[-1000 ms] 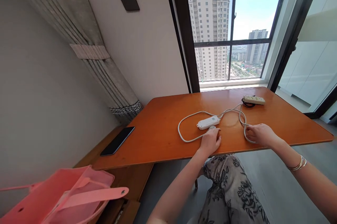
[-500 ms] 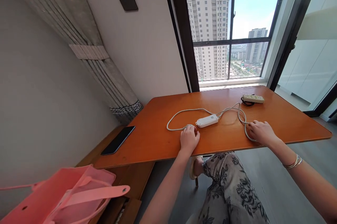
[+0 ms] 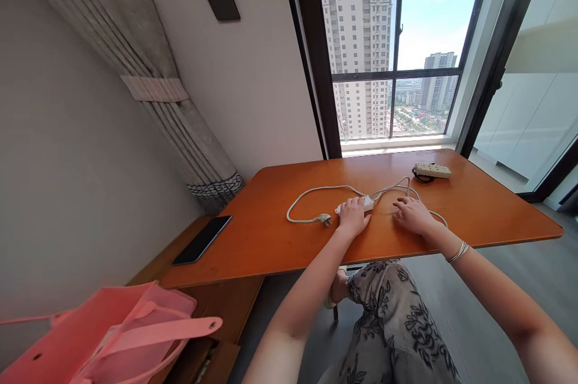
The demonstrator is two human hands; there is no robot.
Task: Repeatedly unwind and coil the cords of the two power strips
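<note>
One white power strip (image 3: 368, 204) under left hand (image 3: 353, 216), right hand (image 3: 412, 215) near.

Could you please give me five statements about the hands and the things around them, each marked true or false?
1. The left hand is on the white strip. True.
2. The plug is in the right hand. False: the plug lies on the table, apart from both hands.
3. The beige strip lies nearer the window than the white strip does. True.
4. The black device is inside the bag. False: the black device lies flat by the table's left edge, outside the bag.
5. There are bracelets on the right wrist. True.
</note>
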